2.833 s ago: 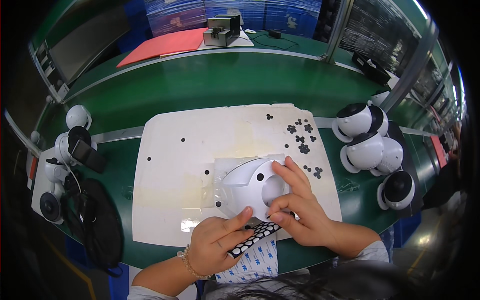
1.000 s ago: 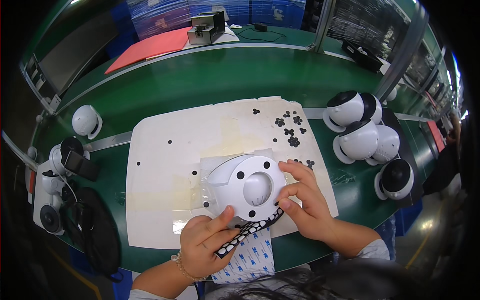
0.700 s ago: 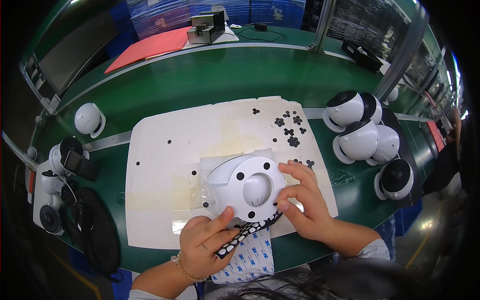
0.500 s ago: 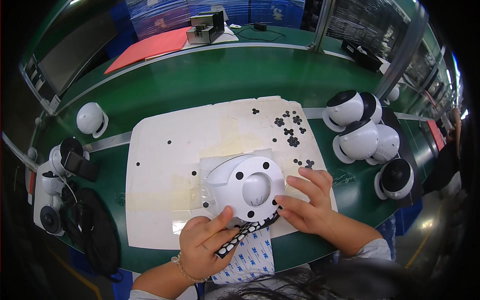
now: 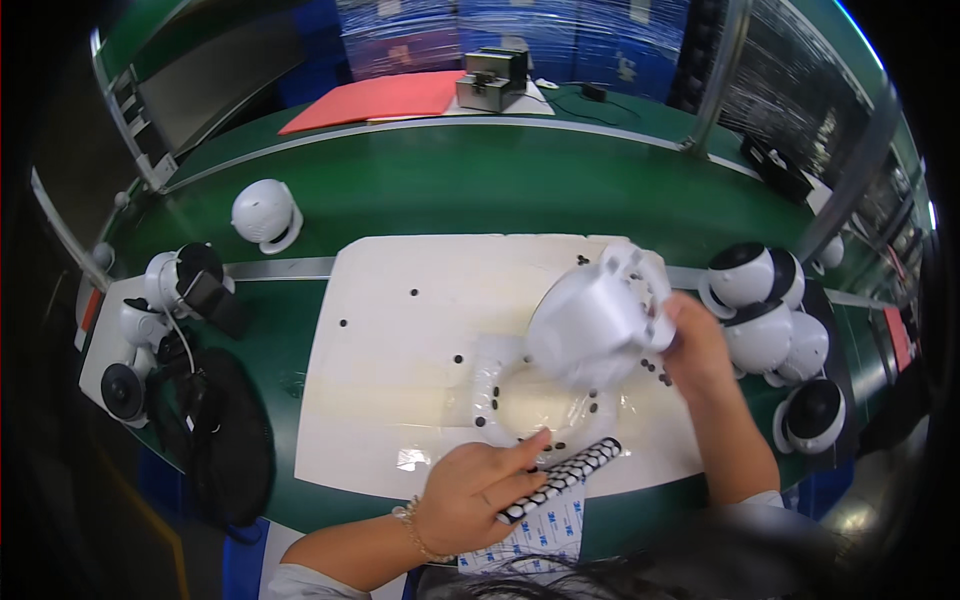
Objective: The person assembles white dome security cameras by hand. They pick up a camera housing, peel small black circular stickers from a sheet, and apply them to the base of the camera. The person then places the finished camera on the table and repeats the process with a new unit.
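My right hand is closed on the ring-shaped base of a white, round security camera. The camera hangs tilted above the board and is smeared by motion. Beneath it lies a clear, pale holder with a round opening and several small black dots around it. My left hand grips a curled black strip with white round holes, forefinger stretched along it. Under the strip, a white backing sheet with blue print lies at the board's near edge. Other black pads are scattered on the cream board.
Several white cameras are grouped at the right; another stands at the back left. At the left are more cameras, cables and a black round mat. A metal box and a red sheet lie at the back.
My right hand has lifted the camera off the holder and swung it up and right, turning its base rightward. My left hand keeps the strip. The whole view has shifted.
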`<control>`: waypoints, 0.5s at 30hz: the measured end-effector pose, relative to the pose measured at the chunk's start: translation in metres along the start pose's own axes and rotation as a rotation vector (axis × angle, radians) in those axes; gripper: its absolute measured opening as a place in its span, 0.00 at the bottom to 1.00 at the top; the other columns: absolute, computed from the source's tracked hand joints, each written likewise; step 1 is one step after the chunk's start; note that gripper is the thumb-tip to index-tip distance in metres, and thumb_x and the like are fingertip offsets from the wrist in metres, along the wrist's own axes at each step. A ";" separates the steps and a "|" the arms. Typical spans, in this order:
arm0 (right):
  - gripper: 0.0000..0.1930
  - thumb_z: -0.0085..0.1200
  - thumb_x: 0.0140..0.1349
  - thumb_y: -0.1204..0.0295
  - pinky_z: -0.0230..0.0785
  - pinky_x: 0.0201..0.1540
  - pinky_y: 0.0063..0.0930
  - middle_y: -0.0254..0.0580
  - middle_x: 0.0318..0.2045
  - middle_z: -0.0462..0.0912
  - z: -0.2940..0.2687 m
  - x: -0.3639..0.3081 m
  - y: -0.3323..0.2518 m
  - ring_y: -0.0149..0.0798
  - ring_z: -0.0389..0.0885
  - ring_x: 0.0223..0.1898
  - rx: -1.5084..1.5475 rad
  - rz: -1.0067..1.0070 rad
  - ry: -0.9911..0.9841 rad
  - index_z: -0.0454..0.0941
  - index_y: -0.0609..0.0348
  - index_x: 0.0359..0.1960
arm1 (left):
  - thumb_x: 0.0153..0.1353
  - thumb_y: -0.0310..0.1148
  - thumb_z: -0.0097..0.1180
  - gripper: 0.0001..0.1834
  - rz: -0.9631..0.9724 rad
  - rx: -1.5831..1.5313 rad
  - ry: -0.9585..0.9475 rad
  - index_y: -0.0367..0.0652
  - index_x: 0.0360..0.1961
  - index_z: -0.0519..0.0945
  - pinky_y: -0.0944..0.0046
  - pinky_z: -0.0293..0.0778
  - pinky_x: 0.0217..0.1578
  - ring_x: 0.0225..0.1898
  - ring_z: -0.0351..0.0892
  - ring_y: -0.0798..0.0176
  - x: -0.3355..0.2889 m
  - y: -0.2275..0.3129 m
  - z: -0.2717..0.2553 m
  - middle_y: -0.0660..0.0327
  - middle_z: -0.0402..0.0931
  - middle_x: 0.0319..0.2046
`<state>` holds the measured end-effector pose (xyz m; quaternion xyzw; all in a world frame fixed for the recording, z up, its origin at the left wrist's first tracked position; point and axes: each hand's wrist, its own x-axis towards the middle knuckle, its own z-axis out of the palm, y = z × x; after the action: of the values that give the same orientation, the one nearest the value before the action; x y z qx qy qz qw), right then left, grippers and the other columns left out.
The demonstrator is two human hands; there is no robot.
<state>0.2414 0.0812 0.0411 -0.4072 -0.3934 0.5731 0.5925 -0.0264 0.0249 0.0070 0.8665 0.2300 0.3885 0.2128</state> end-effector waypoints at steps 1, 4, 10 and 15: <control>0.08 0.48 0.58 0.72 0.67 0.37 0.21 0.36 0.30 0.77 -0.007 0.019 -0.005 0.29 0.75 0.32 -0.152 -0.050 0.041 0.73 0.64 0.36 | 0.36 0.24 0.63 0.14 0.032 0.002 -0.012 0.40 0.29 0.79 0.65 0.70 0.26 0.29 0.78 0.62 0.002 0.001 -0.004 0.52 0.68 0.53; 0.08 0.48 0.56 0.72 0.68 0.36 0.27 0.39 0.30 0.78 -0.038 0.080 0.015 0.38 0.76 0.31 -1.039 -0.582 0.250 0.74 0.63 0.35 | 0.30 0.21 0.57 0.20 0.045 -0.095 -0.015 0.37 0.33 0.78 0.64 0.68 0.28 0.28 0.73 0.60 0.002 0.003 0.002 0.54 0.68 0.53; 0.11 0.46 0.57 0.68 0.68 0.39 0.36 0.42 0.36 0.77 -0.093 0.144 0.042 0.43 0.74 0.40 -1.904 -0.608 0.331 0.77 0.59 0.37 | 0.35 0.23 0.61 0.17 0.030 -0.103 -0.101 0.38 0.33 0.78 0.66 0.70 0.30 0.28 0.76 0.63 0.000 0.000 0.001 0.58 0.71 0.50; 0.14 0.46 0.57 0.63 0.66 0.44 0.38 0.41 0.41 0.77 -0.055 0.148 0.049 0.43 0.74 0.42 -2.118 -0.353 0.203 0.75 0.59 0.40 | 0.38 0.23 0.57 0.21 0.041 -0.106 -0.182 0.40 0.39 0.76 0.66 0.70 0.34 0.35 0.74 0.62 0.002 -0.004 0.003 0.60 0.71 0.49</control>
<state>0.2803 0.2275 -0.0240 -0.6960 -0.6914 -0.1888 0.0433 -0.0235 0.0286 0.0037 0.8903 0.1713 0.3239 0.2703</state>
